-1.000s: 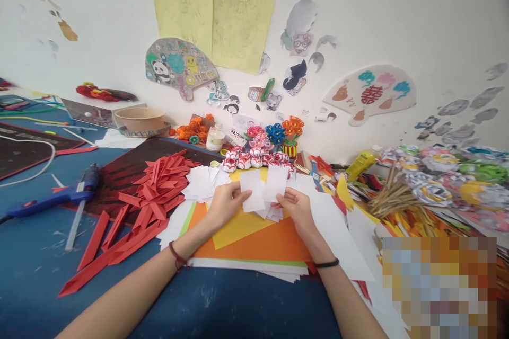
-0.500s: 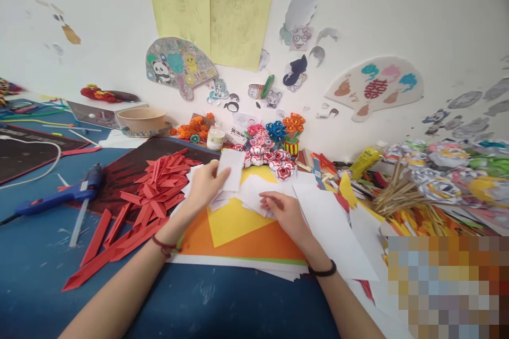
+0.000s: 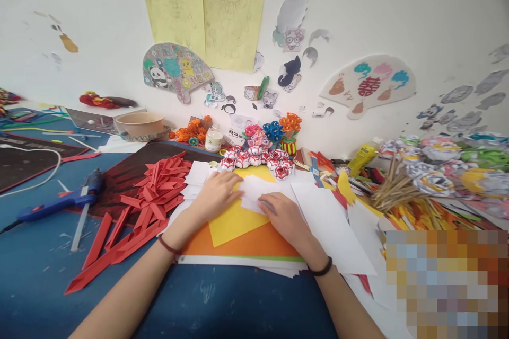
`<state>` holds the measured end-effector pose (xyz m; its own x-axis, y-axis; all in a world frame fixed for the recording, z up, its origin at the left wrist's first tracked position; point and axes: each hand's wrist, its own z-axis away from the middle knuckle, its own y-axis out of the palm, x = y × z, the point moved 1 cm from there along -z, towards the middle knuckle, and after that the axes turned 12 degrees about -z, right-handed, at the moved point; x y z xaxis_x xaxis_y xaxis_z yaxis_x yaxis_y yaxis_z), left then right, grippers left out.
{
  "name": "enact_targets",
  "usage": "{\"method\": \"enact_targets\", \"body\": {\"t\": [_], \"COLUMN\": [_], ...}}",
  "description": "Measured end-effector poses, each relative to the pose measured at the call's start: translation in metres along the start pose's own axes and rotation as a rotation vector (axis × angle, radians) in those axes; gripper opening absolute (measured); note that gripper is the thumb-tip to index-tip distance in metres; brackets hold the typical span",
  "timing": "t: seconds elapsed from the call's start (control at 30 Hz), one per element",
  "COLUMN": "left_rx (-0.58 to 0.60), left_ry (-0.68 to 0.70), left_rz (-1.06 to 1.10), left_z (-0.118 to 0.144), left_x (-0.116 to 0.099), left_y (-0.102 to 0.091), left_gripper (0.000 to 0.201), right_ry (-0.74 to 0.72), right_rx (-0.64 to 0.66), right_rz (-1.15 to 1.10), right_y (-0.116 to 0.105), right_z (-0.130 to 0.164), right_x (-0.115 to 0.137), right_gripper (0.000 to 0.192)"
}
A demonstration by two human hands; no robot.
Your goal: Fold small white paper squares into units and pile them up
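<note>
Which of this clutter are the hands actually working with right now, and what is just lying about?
In hand:
left hand and right hand, both flat on the small white paper squares
yellow sheet and orange sheet beneath them

Lying about:
red paper strips
blue glue gun
paper flowers
bundle of sticks
bowl

A red double-happiness character, 囍, stands on the pale fan-shaped paper cutout on the wall (clear enough from here). A small white card behind the paper flowers bears black characters, too small to read.
</note>
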<state>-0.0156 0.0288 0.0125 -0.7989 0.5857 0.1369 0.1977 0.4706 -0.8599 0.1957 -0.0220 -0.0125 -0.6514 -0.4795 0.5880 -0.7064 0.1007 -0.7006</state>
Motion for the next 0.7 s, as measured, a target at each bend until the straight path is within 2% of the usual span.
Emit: {"method": "enact_targets", "body": {"t": [0.03,0.1,0.2,0.27,0.37,0.4,0.47,0.57,0.63,0.7], "left_rx": [0.021,0.032,0.007,-0.033,-0.159,-0.204,-0.274,-0.296,-0.264,-0.237], "left_ry": [0.114,0.221,0.153,0.073,-0.021,-0.025,0.021,0.195,0.305,0.319], "left_rz": [0.083,0.180,0.155,0.142,0.193,0.211,0.225,0.236,0.266,0.317], "left_z": [0.000,0.000,0.002,0.003,0.007,0.009,0.013,0.020,0.023,0.022], "left_x": [-0.006,-0.011,-0.010,-0.007,-0.005,-0.007,-0.011,-0.019,-0.023,-0.025], "left_y": [0.002,0.004,0.006,0.007,0.006,0.005,0.002,-0.002,-0.003,-0.004], "left_gripper": [0.030,0.032,0.020,0.023,0.025,0.024,0.024,0.029,0.034,0.036], "right_ry": [0.006,0.014,-0.007,0.016,0.194,0.280,0.444,0.607,0.634,0.588], "right_rx": [-0.006,-0.026,-0.101,-0.231,-0.471,-0.509,-0.459,-0.202,-0.131,-0.137], "right_rz": [0.009,0.028,-0.008,-0.103,-0.354,-0.484,-0.812,-1.252,-1.335,-1.314], "right_y": [-0.002,-0.005,-0.008,-0.010,-0.016,-0.018,-0.021,-0.021,-0.020,-0.020], "right_z": [-0.001,-0.002,-0.003,-0.004,-0.006,-0.006,-0.008,-0.010,-0.010,-0.010], "right_x": [0.003,0.006,0.008,0.005,-0.004,-0.007,-0.011,-0.012,-0.013,-0.015], "right_gripper": [0.022,0.026,0.023,0.019,0.027,0.031,0.039,0.049,0.051,0.052]}}
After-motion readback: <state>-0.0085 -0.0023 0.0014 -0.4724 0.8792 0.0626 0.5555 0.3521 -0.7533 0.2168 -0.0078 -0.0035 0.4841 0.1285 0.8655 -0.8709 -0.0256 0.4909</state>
